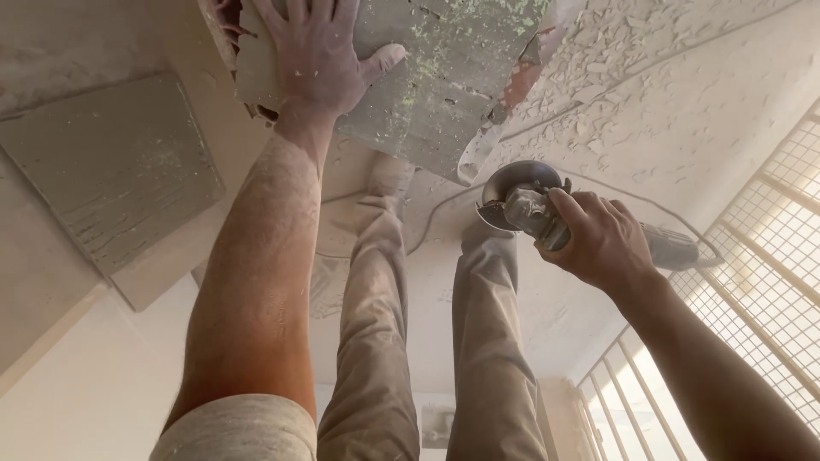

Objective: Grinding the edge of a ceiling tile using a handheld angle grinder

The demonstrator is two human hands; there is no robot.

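Observation:
My left hand (314, 53) lies flat, fingers spread, on a grey tile slab (436, 85) near the top of the view. Its surface is rough with mortar and greenish specks. My right hand (602, 239) is closed around an angle grinder (525, 203) with a round metal guard and disc. The grinder hangs just below the slab's lower corner, not touching it. Its dark rear body (675, 248) sticks out past my hand to the right. My two legs (427, 341) in dusty trousers stand below.
The floor (666, 111) is covered in pale dust and broken chips. A cable (598, 183) runs across it. Another grey tile (111, 171) lies at the left on a beige edge. A white metal grille (769, 256) fills the right side.

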